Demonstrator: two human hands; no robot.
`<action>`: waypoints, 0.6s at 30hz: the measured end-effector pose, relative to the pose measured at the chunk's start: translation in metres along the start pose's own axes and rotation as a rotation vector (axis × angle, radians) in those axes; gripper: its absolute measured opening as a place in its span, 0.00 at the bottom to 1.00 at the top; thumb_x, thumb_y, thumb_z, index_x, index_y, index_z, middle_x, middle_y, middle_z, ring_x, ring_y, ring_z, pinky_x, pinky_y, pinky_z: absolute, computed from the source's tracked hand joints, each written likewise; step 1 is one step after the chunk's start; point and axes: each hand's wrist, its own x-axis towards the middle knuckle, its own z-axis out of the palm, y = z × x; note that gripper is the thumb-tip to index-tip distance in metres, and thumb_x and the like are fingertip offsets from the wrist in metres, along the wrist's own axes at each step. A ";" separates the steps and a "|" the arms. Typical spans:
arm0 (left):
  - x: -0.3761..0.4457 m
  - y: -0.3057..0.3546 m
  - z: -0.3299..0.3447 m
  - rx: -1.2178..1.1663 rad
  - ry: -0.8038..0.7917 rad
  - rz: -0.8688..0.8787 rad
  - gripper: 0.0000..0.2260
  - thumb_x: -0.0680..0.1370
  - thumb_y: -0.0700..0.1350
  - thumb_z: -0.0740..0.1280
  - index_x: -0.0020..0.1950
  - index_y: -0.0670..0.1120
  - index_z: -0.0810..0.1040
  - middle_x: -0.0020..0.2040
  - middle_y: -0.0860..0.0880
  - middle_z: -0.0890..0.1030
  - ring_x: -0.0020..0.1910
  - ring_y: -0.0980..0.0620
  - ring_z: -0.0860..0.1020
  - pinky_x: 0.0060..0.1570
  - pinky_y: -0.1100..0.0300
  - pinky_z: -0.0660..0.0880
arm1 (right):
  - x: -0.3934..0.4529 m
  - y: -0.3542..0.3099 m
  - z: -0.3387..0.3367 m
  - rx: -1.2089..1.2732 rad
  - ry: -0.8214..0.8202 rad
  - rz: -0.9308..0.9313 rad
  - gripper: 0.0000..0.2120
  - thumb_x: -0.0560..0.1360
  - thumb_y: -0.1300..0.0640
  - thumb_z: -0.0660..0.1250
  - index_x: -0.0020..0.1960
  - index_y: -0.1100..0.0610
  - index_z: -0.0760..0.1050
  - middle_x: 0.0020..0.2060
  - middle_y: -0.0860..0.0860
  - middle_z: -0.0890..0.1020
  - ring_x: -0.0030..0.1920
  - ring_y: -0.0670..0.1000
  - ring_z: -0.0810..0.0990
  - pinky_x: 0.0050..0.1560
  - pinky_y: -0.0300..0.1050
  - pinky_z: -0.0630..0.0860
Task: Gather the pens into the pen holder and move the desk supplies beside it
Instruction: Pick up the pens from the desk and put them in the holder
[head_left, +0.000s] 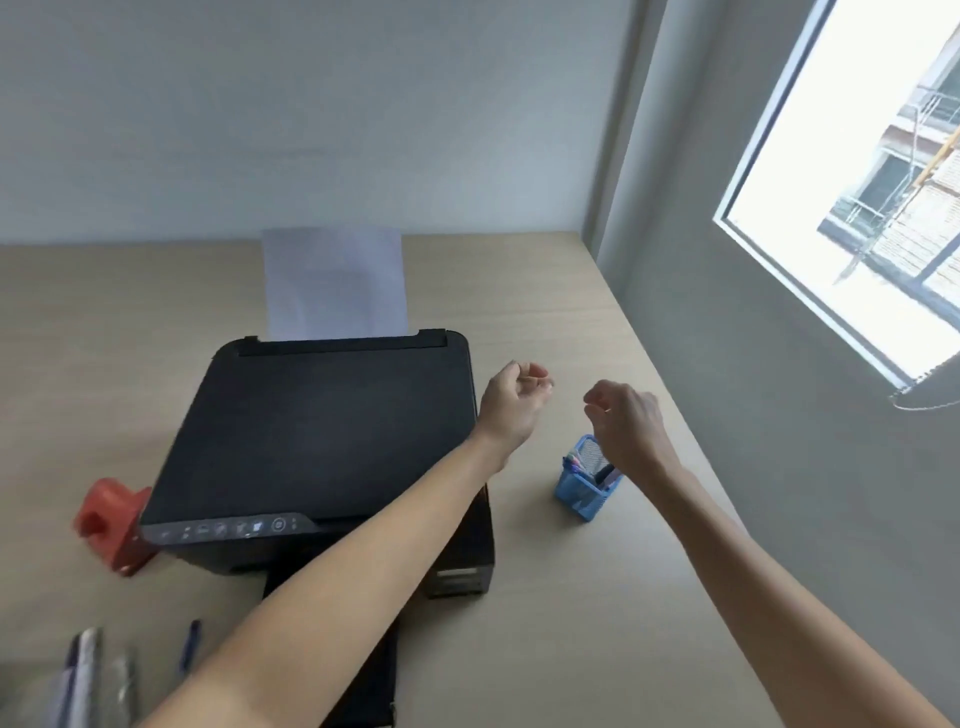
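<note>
Several pens (576, 461) stand in the blue mesh pen holder (585, 483), which sits on the desk (597, 597) to the right of the black printer (317, 447). The right hand (626, 418) hangs just above the holder, wrist bent down, fingers loosely curled on nothing. The left hand (511, 397) is raised beside the printer, fingers curled in, empty. More loose pens (85, 670) lie at the desk's near left; 1 red punch-like tool (111, 525) sits left of the printer.

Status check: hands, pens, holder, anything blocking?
Left hand and right hand loosely curled, empty, above desk. Blue pen holder holds some pens; more pens lie near-left. Printer sits between.
</note>
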 end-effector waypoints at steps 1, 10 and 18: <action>-0.015 0.009 -0.021 -0.045 0.007 0.043 0.03 0.79 0.39 0.64 0.51 0.45 0.75 0.53 0.42 0.83 0.55 0.45 0.81 0.53 0.59 0.78 | -0.005 -0.018 0.001 0.013 0.022 -0.066 0.09 0.75 0.62 0.63 0.50 0.62 0.80 0.44 0.61 0.85 0.46 0.62 0.81 0.46 0.50 0.78; -0.175 -0.046 -0.229 -0.005 0.322 0.119 0.06 0.79 0.41 0.66 0.51 0.39 0.77 0.39 0.49 0.83 0.35 0.54 0.81 0.35 0.64 0.77 | -0.089 -0.196 0.072 0.257 0.039 -0.691 0.04 0.76 0.63 0.65 0.47 0.60 0.79 0.38 0.53 0.83 0.32 0.48 0.76 0.36 0.31 0.66; -0.266 -0.209 -0.383 0.499 0.854 -0.495 0.08 0.80 0.39 0.58 0.48 0.41 0.77 0.42 0.46 0.81 0.43 0.44 0.80 0.36 0.58 0.72 | -0.195 -0.277 0.214 0.167 -0.590 -0.753 0.05 0.77 0.59 0.59 0.46 0.58 0.74 0.40 0.52 0.80 0.36 0.52 0.77 0.37 0.49 0.78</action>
